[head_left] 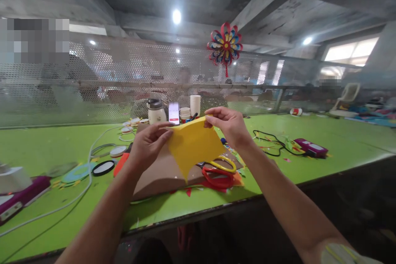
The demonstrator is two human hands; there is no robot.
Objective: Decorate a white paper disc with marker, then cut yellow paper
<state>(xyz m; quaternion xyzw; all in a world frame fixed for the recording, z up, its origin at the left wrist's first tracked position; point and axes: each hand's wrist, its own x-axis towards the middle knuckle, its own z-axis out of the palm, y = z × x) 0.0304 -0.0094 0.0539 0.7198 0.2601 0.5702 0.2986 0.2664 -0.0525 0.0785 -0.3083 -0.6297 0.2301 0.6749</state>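
A yellow sheet (pixel 198 144), cut to a point at its lower end, is held up between my two hands. My left hand (pixel 151 142) pinches its upper left corner between thumb and fingers. At the upper right corner, my right hand (pixel 227 123) grips the same sheet. The sheet's top edge bows slightly. Below it on the table lies a brown board (pixel 154 181). A pair of scissors with red handles (pixel 218 178) and another yellow handle loop (pixel 227 164) rest on the board's right side, their blades partly hidden by the sheet.
The green table (pixel 309 132) carries paper scraps, a white cable (pixel 90 161), a black-rimmed disc (pixel 103 168) and purple power strips (pixel 311 147). A jug (pixel 156 112), a phone (pixel 174 113) and paper cups (pixel 195 105) stand behind. A mesh partition (pixel 123 78) runs across the back.
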